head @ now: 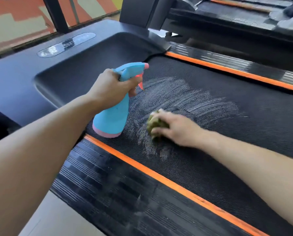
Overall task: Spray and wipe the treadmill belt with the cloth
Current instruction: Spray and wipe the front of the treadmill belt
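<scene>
My left hand grips the neck of a light-blue spray bottle with a pink base and pink trigger, held tilted above the belt's left edge, nozzle pointing right. My right hand holds a bunched green cloth down on the black textured treadmill belt; the hand is motion-blurred. Whitish wet streaks fan across the belt beyond and around the cloth.
Orange strips border the belt on both sides, with ribbed black side rails outside them. The dark motor cover rises at the belt's far end. A second treadmill stands at the upper right. Pale floor shows at the bottom left.
</scene>
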A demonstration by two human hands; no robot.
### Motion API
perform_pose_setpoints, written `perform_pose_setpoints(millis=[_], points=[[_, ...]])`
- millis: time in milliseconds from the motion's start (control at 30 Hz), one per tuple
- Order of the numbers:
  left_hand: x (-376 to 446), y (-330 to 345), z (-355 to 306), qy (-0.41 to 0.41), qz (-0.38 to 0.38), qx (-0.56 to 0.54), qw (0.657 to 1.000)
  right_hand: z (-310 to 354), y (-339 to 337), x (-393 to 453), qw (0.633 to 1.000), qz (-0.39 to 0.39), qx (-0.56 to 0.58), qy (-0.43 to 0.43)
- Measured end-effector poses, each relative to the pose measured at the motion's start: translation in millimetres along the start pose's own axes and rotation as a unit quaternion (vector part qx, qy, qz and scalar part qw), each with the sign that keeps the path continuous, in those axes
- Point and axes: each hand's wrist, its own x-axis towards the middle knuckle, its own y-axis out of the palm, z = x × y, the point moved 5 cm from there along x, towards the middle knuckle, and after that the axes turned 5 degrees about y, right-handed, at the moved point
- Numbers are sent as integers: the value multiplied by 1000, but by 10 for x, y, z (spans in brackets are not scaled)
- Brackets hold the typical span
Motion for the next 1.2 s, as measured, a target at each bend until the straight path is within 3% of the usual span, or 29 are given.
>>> perform_pose_setpoints(millis=[67, 133, 333, 433, 600, 700, 833, 967, 1067, 1200], points=[[-15, 10, 56, -27, 1, 12, 1000, -254, -122, 189, 997, -27, -22, 75], [-17, 13, 86, -35, 22, 22, 999, -254, -115, 235, 995, -32, -34, 92], [-29, -13, 52, 2, 77, -13, 997, 609, 404, -342, 989, 94, 18, -111], [-69, -60, 54, -14, 83, -24, 996, 632, 409, -332, 983, 91, -20, -160], [-117, -226, 108, -23, 34, -15, 999, 609, 416, 311, 998, 23, 10, -53], [-132, -381, 157, -35, -45, 4, 998, 778, 500, 642, 1000, 2, 16, 3], [-114, -661, 164, -25, -158, 11, 987, 1038, 664, 445, 996, 53, 13, -76], [-90, -643, 111, -15, -131, -15, 991, 911, 626, -12, 982, 85, 18, -170], [-103, -446, 26, 4, -48, -9, 999, 450, 312, -36, 994, 56, 5, -95], [-66, -99, -137, 39, 66, 26, 997, -867, -453, -61, 986, -28, -44, 160]])
